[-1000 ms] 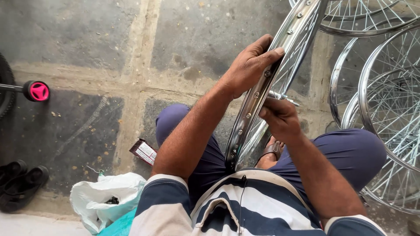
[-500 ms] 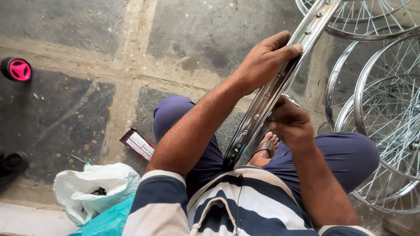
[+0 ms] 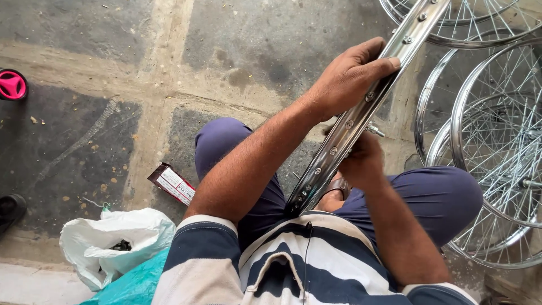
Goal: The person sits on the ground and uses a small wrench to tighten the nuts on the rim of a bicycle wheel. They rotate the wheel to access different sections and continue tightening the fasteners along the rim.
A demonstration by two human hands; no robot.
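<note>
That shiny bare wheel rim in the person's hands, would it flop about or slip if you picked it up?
Probably stiff: the bare wheel rim holds its curve though held only by the left hand and the right hand. Its polished metal looks slippery, so a firm grip seems wise. With no spokes showing, it is likely light for its size, and stood on edge it would probably roll.

Open stone floor (image 3: 113,85) lay to the left and ahead of the knees. Right side blocked: stacked spoked wheels (image 3: 485,152) stood close beside the bare rim (image 3: 361,113). Lower left obstructed by white bag (image 3: 113,243), teal bag (image 3: 135,282), small red-and-white packet (image 3: 172,183).
</note>
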